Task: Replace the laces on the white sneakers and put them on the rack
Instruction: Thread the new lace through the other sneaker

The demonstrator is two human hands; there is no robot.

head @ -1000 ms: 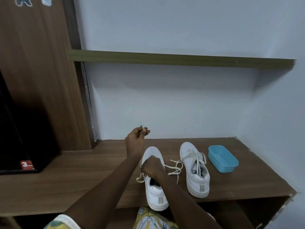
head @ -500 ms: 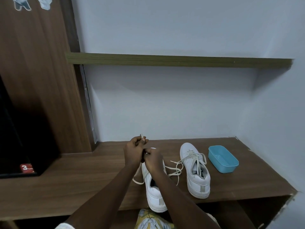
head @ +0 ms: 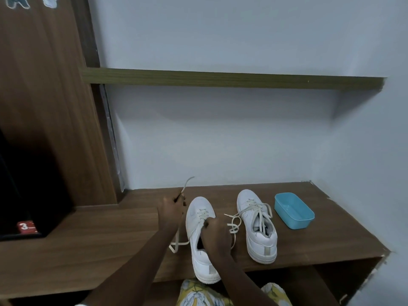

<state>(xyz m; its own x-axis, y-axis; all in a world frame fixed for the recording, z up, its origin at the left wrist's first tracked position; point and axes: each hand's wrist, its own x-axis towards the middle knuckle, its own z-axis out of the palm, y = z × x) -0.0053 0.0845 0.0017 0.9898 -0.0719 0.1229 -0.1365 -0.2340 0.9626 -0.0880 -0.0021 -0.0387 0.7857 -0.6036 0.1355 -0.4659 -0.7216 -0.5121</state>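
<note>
Two white sneakers sit upright on the wooden rack shelf [head: 110, 239] at lower centre, toes pointing away. The centre sneaker [head: 199, 217] has a cream lace [head: 176, 238] in the front eyelets only, with a loop drooping left. The right sneaker [head: 260, 244] has a loose lace [head: 257, 207], untied, its ends trailing left.

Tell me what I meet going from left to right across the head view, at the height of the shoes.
Red sticker marked 3 → left hand pinching a lace → white sneaker being laced → second white sneaker → blue tub. The right hand overlaps the first sneaker, so I omit it.
</note>
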